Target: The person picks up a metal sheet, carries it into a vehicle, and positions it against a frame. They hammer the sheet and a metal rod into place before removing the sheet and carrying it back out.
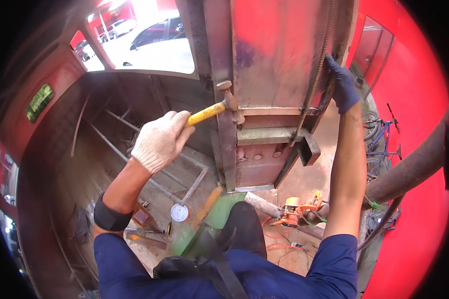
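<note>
My left hand (163,140), in a white knit glove, is closed around the yellow handle of a hammer (207,114). The hammer's rusty steel head overlaps the left upright of a tall metal panel (277,74). My right hand (343,85), in a dark blue glove, grips the panel's right edge, thumb on the near side and the other fingers mostly hidden. A ribbed steel bar (316,74) runs down the panel near that hand. Lower down, a square steel tube (269,135) lies crosswise with a short bracket (309,150) at its right end.
An orange clamp-like device (297,209) sits on a pipe at lower right, with orange cables (279,236) below. A white round container (179,213) and metal frame pieces (157,184) lie on the floor. A thick pipe (409,162) slants in from the right; bicycles (380,137) stand behind.
</note>
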A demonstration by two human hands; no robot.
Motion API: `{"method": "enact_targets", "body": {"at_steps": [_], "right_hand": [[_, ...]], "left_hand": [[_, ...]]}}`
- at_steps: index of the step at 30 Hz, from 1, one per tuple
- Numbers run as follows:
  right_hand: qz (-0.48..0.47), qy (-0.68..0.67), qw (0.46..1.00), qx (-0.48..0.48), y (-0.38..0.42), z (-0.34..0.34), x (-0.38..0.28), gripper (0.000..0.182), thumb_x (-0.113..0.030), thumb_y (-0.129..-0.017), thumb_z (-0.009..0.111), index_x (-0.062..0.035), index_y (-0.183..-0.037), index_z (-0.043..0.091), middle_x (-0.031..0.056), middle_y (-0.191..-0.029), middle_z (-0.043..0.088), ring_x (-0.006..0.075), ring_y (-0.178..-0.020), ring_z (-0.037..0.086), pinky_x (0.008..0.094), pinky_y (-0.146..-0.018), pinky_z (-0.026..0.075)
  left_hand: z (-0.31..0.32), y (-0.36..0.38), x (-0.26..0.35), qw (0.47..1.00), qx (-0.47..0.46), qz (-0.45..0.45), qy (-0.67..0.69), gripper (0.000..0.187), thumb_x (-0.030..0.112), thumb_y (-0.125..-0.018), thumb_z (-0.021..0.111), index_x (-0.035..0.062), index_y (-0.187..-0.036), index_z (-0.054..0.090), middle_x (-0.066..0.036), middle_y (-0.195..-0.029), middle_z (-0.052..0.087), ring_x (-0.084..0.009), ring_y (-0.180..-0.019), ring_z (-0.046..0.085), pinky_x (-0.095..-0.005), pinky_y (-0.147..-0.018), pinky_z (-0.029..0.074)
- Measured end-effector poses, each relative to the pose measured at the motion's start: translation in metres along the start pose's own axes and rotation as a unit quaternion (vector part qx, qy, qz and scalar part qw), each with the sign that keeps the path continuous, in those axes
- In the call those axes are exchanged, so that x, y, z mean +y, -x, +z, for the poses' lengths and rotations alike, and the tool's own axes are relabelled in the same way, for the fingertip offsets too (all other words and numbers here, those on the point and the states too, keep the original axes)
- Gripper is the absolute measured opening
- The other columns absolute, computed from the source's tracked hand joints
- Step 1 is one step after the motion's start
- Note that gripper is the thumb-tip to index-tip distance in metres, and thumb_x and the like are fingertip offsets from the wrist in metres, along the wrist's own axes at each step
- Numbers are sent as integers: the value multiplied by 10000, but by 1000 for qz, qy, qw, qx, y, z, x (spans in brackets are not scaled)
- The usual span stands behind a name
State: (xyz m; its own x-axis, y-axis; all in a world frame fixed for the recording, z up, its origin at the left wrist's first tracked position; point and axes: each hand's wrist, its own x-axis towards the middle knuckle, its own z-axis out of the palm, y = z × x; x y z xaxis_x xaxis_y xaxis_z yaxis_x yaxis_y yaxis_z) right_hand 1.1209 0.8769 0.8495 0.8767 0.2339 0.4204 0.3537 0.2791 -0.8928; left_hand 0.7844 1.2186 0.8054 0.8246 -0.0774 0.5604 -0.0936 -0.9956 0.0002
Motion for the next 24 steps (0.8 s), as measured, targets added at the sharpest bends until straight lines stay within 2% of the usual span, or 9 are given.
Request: {"method": "enact_targets", "body": {"at_steps": [8,10,11,12,13,16,18,21,24], "right_hand": [[-27,22,999,35,3,6,-1,404,-330,-971,699,-27,-1232,644,6,-919,692,132,-791,663,305,-671,526],[-50,155,986,-16,-14,-30,13,359,-332,-1004,645,-21,-1181,674,3,-869,687,126,-758,662,308,-663,521],[-173,237,955,-49,-3,-26,7,320,-330,-1026,605,-35,-1056,726,-3,-792,671,97,-697,640,291,-612,504],[35,71,997,12,22,9,-20,339,-343,-1025,607,-43,-949,748,-6,-737,655,77,-665,624,277,-583,492],[19,109,994,25,26,11,-20,355,-374,-999,648,-41,-930,750,-17,-730,656,71,-658,618,257,-591,496],[49,61,997,25,16,1,-12,379,-349,-954,714,-10,-1122,694,24,-935,694,116,-809,663,270,-721,542],[95,20,995,16,23,8,-24,425,-266,-942,733,4,-1254,631,72,-1084,697,159,-957,678,308,-826,556],[174,92,980,-9,22,3,-31,511,-312,-922,742,12,-1296,613,84,-1146,683,172,-1042,649,339,-951,514],[133,62,989,-9,21,1,-15,563,-332,-898,755,4,-1324,605,76,-1213,669,176,-1089,625,327,-987,489]], "left_hand": [[19,16,-19,988,-108,96,51,293,218,-826,763,84,-1073,682,-87,-817,607,-287,-716,636,-394,-627,505],[24,6,-24,986,-88,126,60,298,214,-804,777,81,-1057,691,-86,-794,606,-287,-688,626,-399,-619,496],[25,-1,-28,986,-86,133,53,272,233,-824,753,89,-1046,690,-77,-793,612,-285,-718,639,-399,-632,502],[24,-13,-33,983,-77,146,74,282,221,-799,771,83,-1035,699,-82,-783,616,-287,-704,635,-398,-627,498],[21,-24,-38,981,-75,154,95,293,208,-773,788,77,-1023,708,-86,-774,619,-288,-690,631,-397,-622,495],[0,-81,-57,941,-195,186,205,346,198,-692,838,59,-989,729,-98,-751,637,-289,-648,641,-390,-595,511],[-13,-112,-58,901,-295,214,235,328,223,-719,829,70,-995,739,-93,-767,653,-294,-672,663,-390,-598,528],[-4,-130,-47,847,-397,255,244,318,282,-775,795,91,-1022,737,-100,-795,671,-309,-714,683,-400,-613,540],[5,-130,-27,826,-443,249,243,329,287,-773,805,80,-1021,742,-106,-814,678,-310,-753,686,-404,-648,543]]}}
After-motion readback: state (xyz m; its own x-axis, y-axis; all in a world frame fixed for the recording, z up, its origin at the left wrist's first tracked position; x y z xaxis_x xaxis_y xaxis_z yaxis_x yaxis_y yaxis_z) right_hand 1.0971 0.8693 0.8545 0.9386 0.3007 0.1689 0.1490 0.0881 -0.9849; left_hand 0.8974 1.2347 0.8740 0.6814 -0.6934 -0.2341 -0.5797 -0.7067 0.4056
